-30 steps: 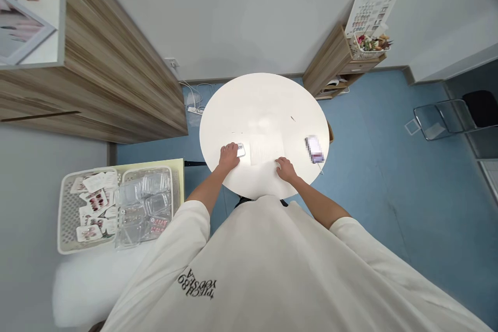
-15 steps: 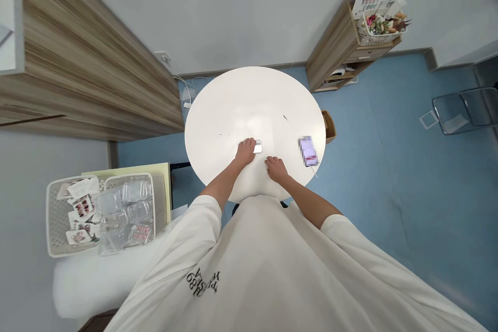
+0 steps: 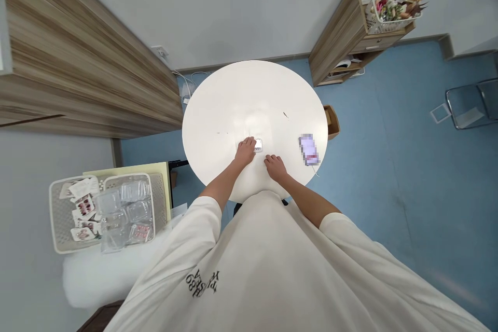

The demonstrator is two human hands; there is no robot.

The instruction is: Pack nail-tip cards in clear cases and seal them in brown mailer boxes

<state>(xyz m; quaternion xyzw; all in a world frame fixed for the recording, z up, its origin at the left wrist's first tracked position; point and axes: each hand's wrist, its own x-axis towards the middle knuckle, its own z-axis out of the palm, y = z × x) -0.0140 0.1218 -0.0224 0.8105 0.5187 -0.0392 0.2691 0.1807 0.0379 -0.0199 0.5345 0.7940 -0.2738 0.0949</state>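
Note:
A small white rectangular case with a pale, see-through-looking rim lies on the round white table. Over the case's left side are the fingers of my left hand, bent and gripping that edge; the covered part of the case is hidden. My right hand rests on the tabletop to the lower right of the case, apart from it. Its fingers are a little curled and spread, with nothing visible in them. Farther right on the table lies a phone with a blurred-out screen and a cable.
Left of me, white baskets hold cards and clear plastic boxes. A wood-grain cabinet stands at the left. Behind the table on the right is a wooden drawer unit with a flower basket. A chair stands far right.
The camera view has shifted slightly. Both hands stay in nearly the same place on the table. The case shows slightly different light and dark patches on its top.

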